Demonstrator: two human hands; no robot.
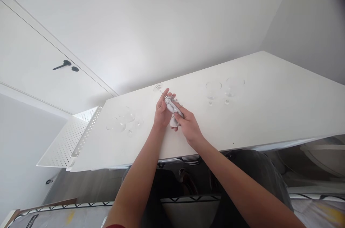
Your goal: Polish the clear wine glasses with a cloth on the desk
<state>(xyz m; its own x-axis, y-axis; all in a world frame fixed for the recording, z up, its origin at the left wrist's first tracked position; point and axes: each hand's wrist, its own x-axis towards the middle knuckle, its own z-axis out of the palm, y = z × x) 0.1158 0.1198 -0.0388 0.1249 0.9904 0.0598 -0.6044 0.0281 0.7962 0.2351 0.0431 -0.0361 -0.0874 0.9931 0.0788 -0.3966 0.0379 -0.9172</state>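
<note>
Over the middle of the table, both hands are closed around one stemmed glass (158,87), whose clear round foot points away from me. My left hand (161,112) grips it near the stem. A crumpled pale grey-white cloth (175,121) covers most of its bowl, so that part is hidden. My right hand (190,124) presses the cloth against the glass with its thumb on top. Left of my hands stand two clear stemmed glasses (126,114). On the right, two more clear stemmed glasses (235,83) stand close together.
The white table (269,105) runs along a pale wall. A white perforated panel (64,138) is fixed at its left end. Beyond that is a white door with a black handle (64,64). My legs are under the front edge, and a patterned fabric seat (88,217) lies beneath me.
</note>
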